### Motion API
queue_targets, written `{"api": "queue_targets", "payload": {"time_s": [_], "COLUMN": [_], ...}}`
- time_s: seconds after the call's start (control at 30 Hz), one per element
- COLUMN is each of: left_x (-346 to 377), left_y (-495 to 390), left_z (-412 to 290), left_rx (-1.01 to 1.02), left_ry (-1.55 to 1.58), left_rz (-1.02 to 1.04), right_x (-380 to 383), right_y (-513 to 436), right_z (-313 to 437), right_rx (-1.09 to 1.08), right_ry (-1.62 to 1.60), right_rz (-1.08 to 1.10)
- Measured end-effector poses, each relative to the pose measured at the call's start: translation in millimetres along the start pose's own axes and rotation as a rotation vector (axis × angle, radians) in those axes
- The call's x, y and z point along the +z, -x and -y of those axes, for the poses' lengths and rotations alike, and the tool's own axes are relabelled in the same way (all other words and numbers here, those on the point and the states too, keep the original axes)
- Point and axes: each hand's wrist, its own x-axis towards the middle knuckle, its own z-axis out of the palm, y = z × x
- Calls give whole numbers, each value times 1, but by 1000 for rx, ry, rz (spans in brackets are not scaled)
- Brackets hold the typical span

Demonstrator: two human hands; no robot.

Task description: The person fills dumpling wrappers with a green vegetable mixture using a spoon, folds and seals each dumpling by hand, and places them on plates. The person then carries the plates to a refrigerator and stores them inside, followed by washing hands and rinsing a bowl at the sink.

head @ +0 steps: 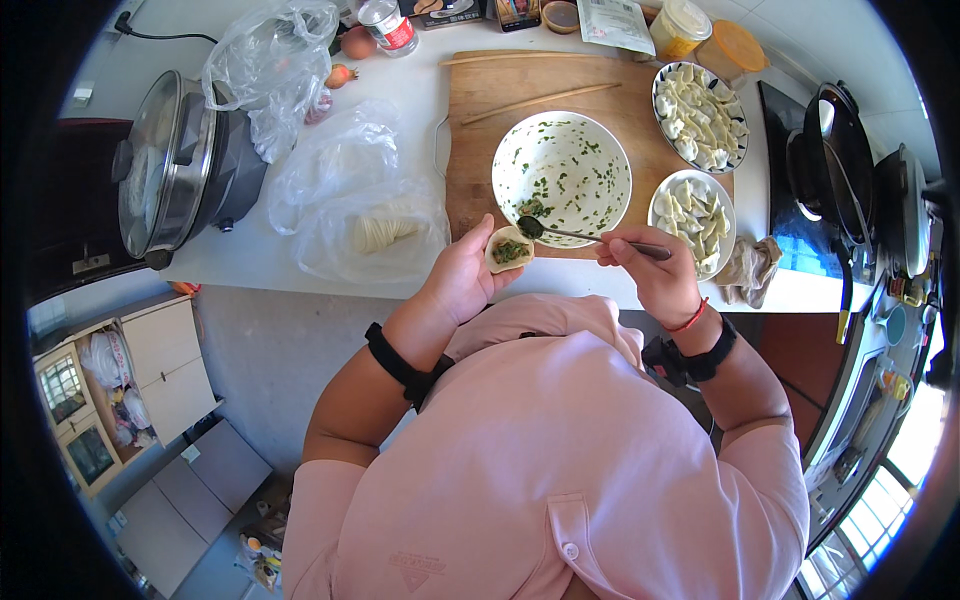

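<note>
My left hand [466, 271] holds a round dumpling wrapper [496, 262] with green-flecked filling in its middle, just off the near edge of a wooden board. In my right hand [654, 271] is a metal spoon [574, 235], its dark bowl beside the wrapper's upper edge. Behind them stands a white bowl [592, 161] with a little filling at its near left side and green bits over its inside. Two plates carry folded dumplings at the right: a patterned plate [697, 116] at the back and a white plate [694, 217] nearer. A stack of wrappers [386, 231] lies in clear plastic at the left.
Chopsticks [540, 103] lie on the wooden board [469, 165]. A crumpled cloth [750, 270] lies by the near plate. Pans stand on a black cooktop [799, 244] at the right. An electric pot [195, 169], plastic bags [277, 60] and a bottle [388, 28] stand left and back.
</note>
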Motion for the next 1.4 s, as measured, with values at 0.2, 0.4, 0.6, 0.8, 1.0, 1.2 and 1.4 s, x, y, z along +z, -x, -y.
{"api": "queue_targets", "payload": {"time_s": [0.2, 0.4, 0.6, 0.8, 1.0, 1.2, 1.4], "left_x": [2, 1, -4, -3, 16, 36, 38], "left_y": [0, -3, 2, 36, 60, 74, 73], "left_z": [2, 4, 3, -20, -46, -55, -68], "left_rx": [4, 30, 45, 100, 129, 182, 189], "left_ry": [-16, -22, -24, 92, 251, 241, 259], "left_rz": [-6, -12, -3, 54, 162, 192, 181], "right_x": [-9, -4, 0, 29, 63, 68, 67], "right_y": [-2, -20, -33, 4, 21, 18, 18], "right_z": [8, 20, 31, 39, 36, 32, 34], "right_rx": [81, 183, 190, -119, -1018, -1099, -1108], "right_ry": [74, 135, -50, -33, 719, 851, 899], "right_rz": [-117, -49, -71, -65, 87, 17, 9]}}
